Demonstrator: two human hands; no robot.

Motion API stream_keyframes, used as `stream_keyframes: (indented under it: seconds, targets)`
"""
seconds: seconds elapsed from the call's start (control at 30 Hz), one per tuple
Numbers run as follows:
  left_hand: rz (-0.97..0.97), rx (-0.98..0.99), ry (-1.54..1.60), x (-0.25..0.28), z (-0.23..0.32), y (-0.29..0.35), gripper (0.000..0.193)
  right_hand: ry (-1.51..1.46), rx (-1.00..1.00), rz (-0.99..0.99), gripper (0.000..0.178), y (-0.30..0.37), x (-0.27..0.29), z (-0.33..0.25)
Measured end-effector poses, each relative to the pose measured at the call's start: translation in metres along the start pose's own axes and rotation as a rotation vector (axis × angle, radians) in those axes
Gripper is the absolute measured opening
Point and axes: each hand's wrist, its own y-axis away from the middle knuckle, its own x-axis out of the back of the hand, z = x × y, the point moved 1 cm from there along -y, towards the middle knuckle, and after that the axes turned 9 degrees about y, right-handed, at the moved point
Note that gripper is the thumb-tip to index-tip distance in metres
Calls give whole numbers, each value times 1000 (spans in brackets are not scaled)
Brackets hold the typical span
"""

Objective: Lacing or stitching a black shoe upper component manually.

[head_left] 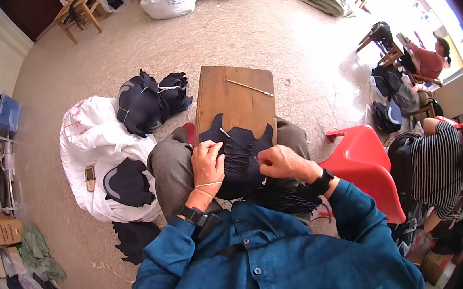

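Observation:
A dark navy cloth piece [241,145] with pointed corners and gathered, thread-like folds lies over my lap and the near end of a wooden board [235,101]. Along its left side, my left hand [208,164] grips the cloth with bent fingers. Just above those fingers a short pale stick or pin [224,133] lies against the fabric. My right hand [283,162] is closed in a pinch over the cloth's right side; whatever is between its fingertips is too small to make out. A thin stick with a pale tip [249,87] rests on the board.
At my left, a white sack [80,142] carries a mobile phone [90,179] and a dark cloth piece [127,183]. Bundled dark pieces [144,103] sit beyond. A red plastic chair [362,161] stands close on my right, near a person in stripes [431,164].

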Motion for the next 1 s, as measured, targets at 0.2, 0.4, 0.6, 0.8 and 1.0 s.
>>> stream_keyframes:
  seconds: [0.2,0.4,0.6,0.8,1.0]
  targets:
    - [96,-70,41,11,25,-11,23,-371,-45,149,14,1,-11,-33]
    - [-63,474,804,-2,33,12,15,-196,36,361,15,-14,-29,-52]
    - [31,495,831,0,24,12,12,-290,77,430,9,-23,-44,-54]
    - [81,635,854,10,1,8,14,-156,-22,612,10,-61,-31,-33]
    - [-11,545,682,5,2,-1,6,42,-41,473,10,-91,-49,-18]
